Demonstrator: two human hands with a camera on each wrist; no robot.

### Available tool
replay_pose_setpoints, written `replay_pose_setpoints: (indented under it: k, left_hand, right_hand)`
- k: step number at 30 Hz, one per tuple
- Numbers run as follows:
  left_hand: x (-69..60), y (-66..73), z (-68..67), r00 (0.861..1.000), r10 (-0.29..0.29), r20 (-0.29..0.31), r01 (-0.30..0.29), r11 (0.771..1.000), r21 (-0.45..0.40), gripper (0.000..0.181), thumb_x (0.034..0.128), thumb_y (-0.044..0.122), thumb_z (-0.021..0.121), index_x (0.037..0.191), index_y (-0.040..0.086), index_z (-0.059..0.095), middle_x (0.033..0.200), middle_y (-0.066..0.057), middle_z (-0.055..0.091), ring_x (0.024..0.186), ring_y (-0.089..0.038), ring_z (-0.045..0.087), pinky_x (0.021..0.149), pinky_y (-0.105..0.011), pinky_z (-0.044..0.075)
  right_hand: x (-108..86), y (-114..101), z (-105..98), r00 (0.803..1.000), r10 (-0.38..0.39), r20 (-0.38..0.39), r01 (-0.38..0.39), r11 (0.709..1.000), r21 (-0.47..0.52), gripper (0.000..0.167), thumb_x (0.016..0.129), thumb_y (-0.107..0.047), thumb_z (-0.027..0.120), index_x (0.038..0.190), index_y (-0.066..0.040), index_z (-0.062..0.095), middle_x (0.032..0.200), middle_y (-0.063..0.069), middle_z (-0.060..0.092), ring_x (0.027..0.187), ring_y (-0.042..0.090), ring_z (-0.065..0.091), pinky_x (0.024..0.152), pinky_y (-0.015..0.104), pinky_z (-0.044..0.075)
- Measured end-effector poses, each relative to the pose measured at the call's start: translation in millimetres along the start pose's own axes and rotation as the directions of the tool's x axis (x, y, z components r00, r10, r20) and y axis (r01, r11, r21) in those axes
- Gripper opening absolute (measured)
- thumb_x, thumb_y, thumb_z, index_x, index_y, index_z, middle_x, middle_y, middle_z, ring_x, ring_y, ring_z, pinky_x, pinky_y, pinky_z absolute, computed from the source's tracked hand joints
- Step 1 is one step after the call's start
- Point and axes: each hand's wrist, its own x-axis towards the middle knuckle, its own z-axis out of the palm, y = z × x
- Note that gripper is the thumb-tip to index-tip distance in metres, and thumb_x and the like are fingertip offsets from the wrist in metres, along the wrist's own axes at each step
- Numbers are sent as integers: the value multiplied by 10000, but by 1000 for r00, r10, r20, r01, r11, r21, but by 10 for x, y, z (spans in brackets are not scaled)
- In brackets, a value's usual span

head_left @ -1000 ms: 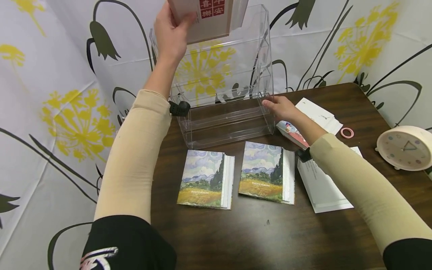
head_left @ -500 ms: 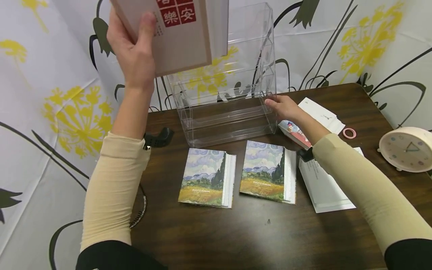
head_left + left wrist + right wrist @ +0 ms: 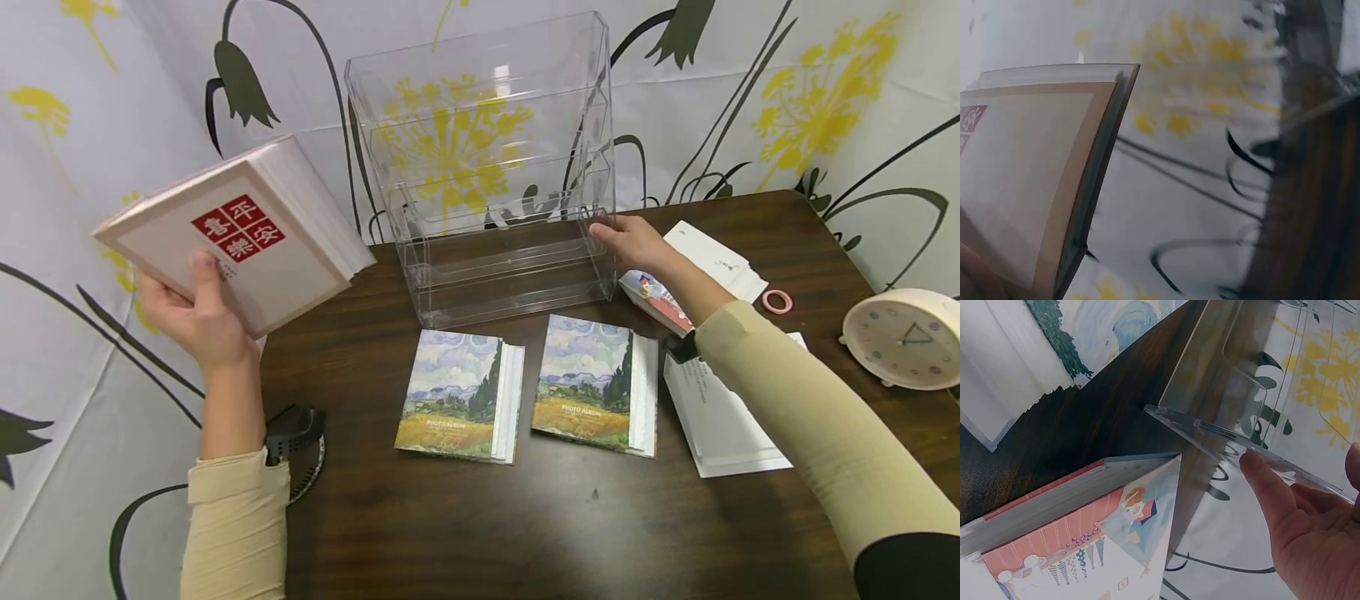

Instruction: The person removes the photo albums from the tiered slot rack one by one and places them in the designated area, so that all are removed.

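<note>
My left hand (image 3: 198, 325) grips a thick beige photo album (image 3: 296, 267) with red square characters on its cover, held tilted above the table's left side, thumb on the front. In the left wrist view the beige album (image 3: 1035, 181) fills the left part. My right hand (image 3: 637, 243) holds the side edge of a clear tiered display rack (image 3: 517, 298), standing at the back of the table. The right wrist view shows my right hand (image 3: 1310, 534) at the rack's side panel. Two landscape-covered photo albums (image 3: 450, 392) lie in front of the rack.
Beneath my right forearm lie white albums (image 3: 723, 425) and an illustrated red-and-blue album (image 3: 656, 300). A pink ring (image 3: 777, 302) and a round clock (image 3: 900, 337) are on the right. A patterned curtain (image 3: 300, 75) hangs directly behind the table (image 3: 525, 525).
My left hand has brought the beige album down and left, away from the rack's top, and turned it. My right hand stays at the rack's side.
</note>
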Motion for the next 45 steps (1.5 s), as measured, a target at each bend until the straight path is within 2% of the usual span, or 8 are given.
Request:
replay_pose_setpoints:
  k: [3, 5, 10, 13, 19, 26, 31, 45]
  left_hand:
    - [37, -131, -336, 988, -122, -93, 134, 981, 137, 211, 854, -71, 657, 1062, -61, 630, 1034, -235, 665, 910, -309, 638, 768, -341, 494]
    - [54, -222, -507, 954, -266, -139, 295, 915, 274, 247, 889, -5, 675, 1134, 1, 644, 1109, -167, 669, 971, -251, 636, 808, -309, 486]
    - [92, -442, -701, 777, -587, -230, 599, 574, 558, 423, 932, 211, 685, 1329, 113, 576, 1232, -22, 617, 1064, -131, 579, 940, -273, 426]
    - [105, -567, -726, 679, -694, -241, 627, 376, 682, 520, 948, 328, 653, 1401, 120, 506, 1228, -1, 580, 1052, -123, 551, 942, -291, 410]
    - [118, -808, -727, 613, -768, -188, 448, 141, 883, 623, 954, 405, 600, 1430, 29, 459, 1276, -89, 518, 1068, -183, 474, 868, -297, 374]
    - [139, -985, -772, 547, -822, -156, 383, 80, 920, 647, 949, 278, 616, 1481, 5, 369, 1415, -184, 453, 1169, -279, 453, 994, -412, 388]
    - [133, -1049, -845, 533, -828, -176, 394, 59, 917, 654, 927, 196, 657, 1482, 13, 364, 1434, -187, 436, 1170, -287, 456, 986, -407, 409]
    - [67, -1217, -1052, 626, -749, -217, 337, 9, 942, 712, 888, 261, 733, 1470, 14, 405, 1393, -185, 492, 1180, -278, 473, 1013, -385, 404]
  right_hand:
    - [-12, -15, -2, 1000, 6, 1, -6, 1000, 7, 642, 1041, -376, 456, 1500, 46, 304, 1485, 287, 359, 1347, 445, 372, 958, 510, 461]
    - [-19, -17, -6, 1000, 14, 3, -14, 1000, 8, 650, 1039, -385, 456, 1502, 45, 301, 1490, 285, 353, 1353, 444, 363, 967, 512, 454]
    - [-9, 1, -7, 999, 32, 7, -32, 999, 3, 661, 1033, -404, 460, 1511, 22, 298, 1501, 265, 350, 1359, 428, 364, 977, 513, 447]
    - [-14, -3, -3, 1000, 29, 9, -29, 1000, 2, 683, 1024, -435, 464, 1512, 15, 303, 1501, 267, 350, 1357, 430, 367, 978, 512, 447]
    - [-42, -8, 2, 1000, 27, -13, -27, 1000, 0, 722, 1009, -486, 464, 1504, 17, 318, 1490, 278, 355, 1352, 440, 365, 961, 493, 467]
    - [-7, -2, 9, 999, 34, -3, -34, 999, 4, 663, 1032, -410, 463, 1509, 22, 303, 1506, 261, 344, 1364, 421, 357, 970, 505, 455]
    - [5, 7, 2, 999, 32, 2, -32, 999, 3, 693, 1022, -435, 461, 1517, 18, 288, 1511, 261, 338, 1366, 422, 354, 969, 503, 458]
    - [-7, 16, 5, 1000, 26, -6, -26, 1000, 15, 648, 1034, -403, 456, 1499, 29, 322, 1477, 270, 377, 1337, 429, 391, 966, 504, 461]
